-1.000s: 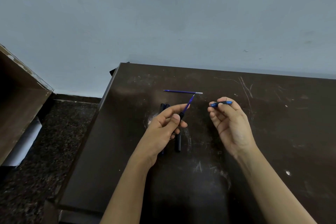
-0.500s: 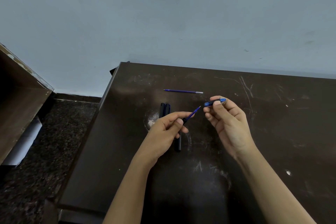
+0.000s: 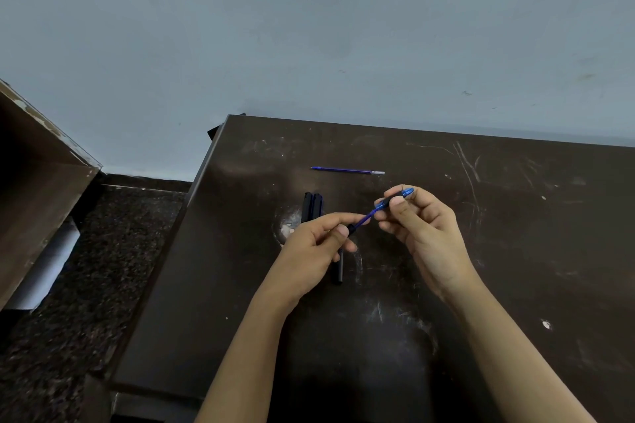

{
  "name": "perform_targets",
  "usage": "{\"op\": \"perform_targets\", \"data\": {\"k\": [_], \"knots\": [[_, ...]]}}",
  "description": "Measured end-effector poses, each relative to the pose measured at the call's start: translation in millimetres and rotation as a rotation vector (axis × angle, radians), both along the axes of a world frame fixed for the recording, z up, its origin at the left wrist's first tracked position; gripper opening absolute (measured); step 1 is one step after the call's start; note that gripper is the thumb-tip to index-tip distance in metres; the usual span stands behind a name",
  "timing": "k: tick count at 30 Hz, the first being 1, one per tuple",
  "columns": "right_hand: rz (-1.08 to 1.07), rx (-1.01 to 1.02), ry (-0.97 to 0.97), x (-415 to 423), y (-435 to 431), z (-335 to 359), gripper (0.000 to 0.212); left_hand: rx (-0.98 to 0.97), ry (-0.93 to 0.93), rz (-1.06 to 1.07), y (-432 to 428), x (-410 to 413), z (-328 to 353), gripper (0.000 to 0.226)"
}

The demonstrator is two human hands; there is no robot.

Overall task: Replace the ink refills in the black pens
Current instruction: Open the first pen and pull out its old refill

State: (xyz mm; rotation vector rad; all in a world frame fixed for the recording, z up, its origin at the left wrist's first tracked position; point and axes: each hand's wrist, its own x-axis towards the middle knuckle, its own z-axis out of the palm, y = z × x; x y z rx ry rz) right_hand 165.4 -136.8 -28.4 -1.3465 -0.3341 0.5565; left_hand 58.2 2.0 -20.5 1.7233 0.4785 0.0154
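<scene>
My left hand (image 3: 316,244) grips a black pen barrel (image 3: 338,268) whose lower end sticks out below the fingers. A blue refill (image 3: 364,219) stands out of the barrel's top end, pointing up and right. My right hand (image 3: 419,227) pinches a blue and black tip section (image 3: 395,199), whose lower end meets the refill's tip. Two more black pens (image 3: 313,206) lie side by side on the dark table (image 3: 515,251), partly behind my left hand. A loose blue refill (image 3: 347,170) lies flat farther back.
The dark, scratched table ends at a left edge (image 3: 178,251), with a speckled floor (image 3: 86,268) below. A brown wooden cabinet (image 3: 37,182) stands at the far left. A pale blue wall (image 3: 309,27) rises behind the table.
My hands have come together. The right hand brought the tip section down and left onto the refill's tip, and the left hand tilted the pen toward it.
</scene>
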Motion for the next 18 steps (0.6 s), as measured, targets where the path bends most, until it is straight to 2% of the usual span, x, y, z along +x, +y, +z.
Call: {"op": "perform_targets", "data": {"k": [7, 14, 18], "knots": [[0.038, -0.034, -0.007, 1.5, -0.4, -4.7, 0.015, 0.078, 0.063, 0.005, -0.3, 0.1, -1.0, 0.027], [0.201, -0.054, 0.051, -0.5, -0.3, -8.8, 0.017, 0.012, 0.073, 0.048, -3.4, 0.9, -1.1, 0.031], [0.214, -0.044, 0.062, -4.5, 2.7, -8.5, 0.016, 0.034, 0.047, 0.056, -2.3, 0.5, -0.2, 0.028]]}}
